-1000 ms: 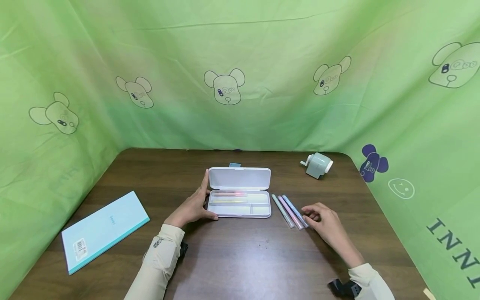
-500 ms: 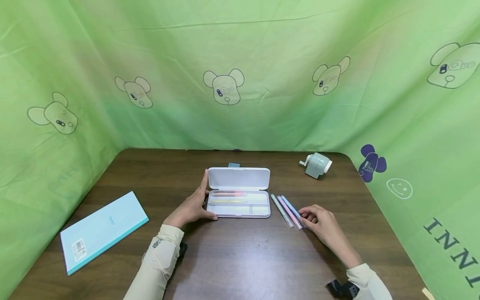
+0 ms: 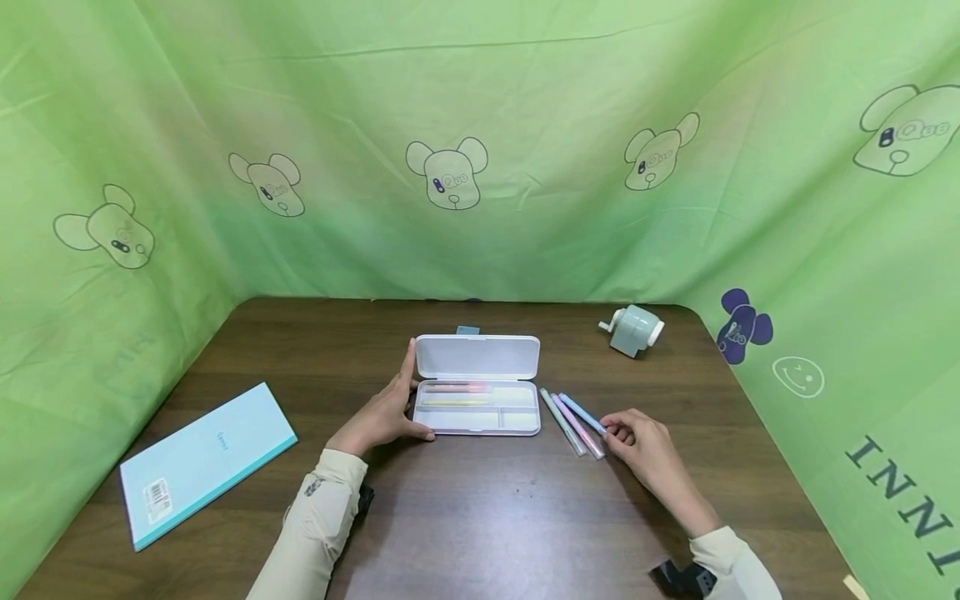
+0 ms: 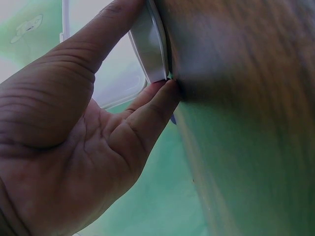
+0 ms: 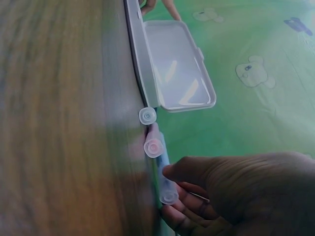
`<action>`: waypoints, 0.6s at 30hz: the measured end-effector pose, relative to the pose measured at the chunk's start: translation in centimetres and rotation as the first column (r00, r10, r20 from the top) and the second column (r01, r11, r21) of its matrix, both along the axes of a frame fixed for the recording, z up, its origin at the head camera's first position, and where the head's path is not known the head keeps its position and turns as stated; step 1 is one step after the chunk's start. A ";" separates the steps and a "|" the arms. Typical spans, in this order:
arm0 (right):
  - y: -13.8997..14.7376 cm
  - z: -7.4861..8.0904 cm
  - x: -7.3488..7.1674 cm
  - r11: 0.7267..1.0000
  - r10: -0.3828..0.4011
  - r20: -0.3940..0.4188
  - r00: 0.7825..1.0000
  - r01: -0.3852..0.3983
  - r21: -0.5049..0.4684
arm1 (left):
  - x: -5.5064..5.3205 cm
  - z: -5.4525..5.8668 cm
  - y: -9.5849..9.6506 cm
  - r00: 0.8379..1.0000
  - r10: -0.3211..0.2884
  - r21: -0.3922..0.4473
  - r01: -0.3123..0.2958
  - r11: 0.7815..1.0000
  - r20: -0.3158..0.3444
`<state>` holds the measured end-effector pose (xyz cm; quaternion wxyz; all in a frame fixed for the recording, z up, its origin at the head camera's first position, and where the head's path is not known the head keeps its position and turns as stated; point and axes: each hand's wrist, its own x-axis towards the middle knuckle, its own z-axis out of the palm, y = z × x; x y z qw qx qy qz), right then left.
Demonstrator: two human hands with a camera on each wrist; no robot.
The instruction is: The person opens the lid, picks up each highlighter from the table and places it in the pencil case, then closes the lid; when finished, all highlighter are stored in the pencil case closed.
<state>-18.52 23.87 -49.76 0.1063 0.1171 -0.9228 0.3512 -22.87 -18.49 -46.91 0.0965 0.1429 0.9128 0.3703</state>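
Note:
The open white pencil case (image 3: 517, 433) lies mid-table, lid raised at the back, with a pink pen (image 3: 453, 387) and a yellow pen (image 3: 453, 403) in its rear compartment. My left hand (image 3: 385, 414) holds its left end, thumb at the front corner and fingers at the back. To the right of the case, my right hand (image 3: 643, 440) pinches the near end of a blue marker (image 5: 166, 184) between thumb and fingers. Beside it lie a pink marker (image 3: 577, 427) and a green marker (image 3: 562, 422), side by side and slanted.
At the back right stands a grey-green crank pencil sharpener (image 3: 636, 331). A light blue notebook (image 3: 213, 462) lies at the left. Behind the case lid, a small blue item (image 3: 468, 330) peeks out. A green curtain (image 3: 525, 242) surrounds the table (image 3: 480, 517).
My right hand has closed its fingers on the blue marker's near end, and the marker has swung slightly away from the pink one there. My left hand stays on the case.

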 end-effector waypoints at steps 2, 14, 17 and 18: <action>0.1 -0.1 0.0 1.000 -0.022 -0.041 0.999 0.021 -0.021 | 0.0 0.0 0.0 1.000 0.001 0.000 -0.001 1.000 0.000; -0.1 -0.1 -0.4 0.995 -0.064 -0.189 0.980 0.048 -0.085 | -0.1 0.0 0.0 1.000 0.001 -0.009 -0.001 1.000 -0.006; -0.6 -0.1 -0.5 0.994 -0.063 -0.191 0.980 0.045 -0.097 | -0.1 0.0 0.0 1.000 0.001 -0.004 -0.001 1.000 -0.002; -0.9 -0.2 -0.5 0.994 -0.059 -0.196 0.979 0.040 -0.100 | 0.0 -0.1 0.0 1.000 0.001 -0.003 -0.001 1.000 -0.002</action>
